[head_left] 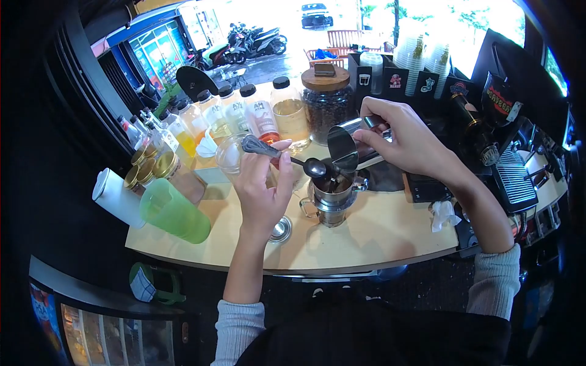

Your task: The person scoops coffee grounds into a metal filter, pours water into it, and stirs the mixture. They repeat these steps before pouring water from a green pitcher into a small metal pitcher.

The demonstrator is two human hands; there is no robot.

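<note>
My left hand (264, 186) is closed around the grey handle of a black spoon (314, 168), its round bowl just above a metal drip filter (334, 195). The filter sits on top of a small handled cup (331, 218). In my right hand (400, 134) is a steel pitcher (343, 149), gripped by its handle and tilted so its mouth faces down toward the filter. Whether anything is flowing out of the pitcher I cannot make out. Near my left wrist, a round metal lid (281, 229) lies on the wooden counter (390, 247).
Bottles (290, 116) and a coffee bean jar (329, 116) line the back. A green tumbler (175, 210) and a white container (116, 196) stand left. Crumpled tissue (444, 216) lies right, near a dark machine (516, 177). Stacked plastic cups (410, 58) stand behind.
</note>
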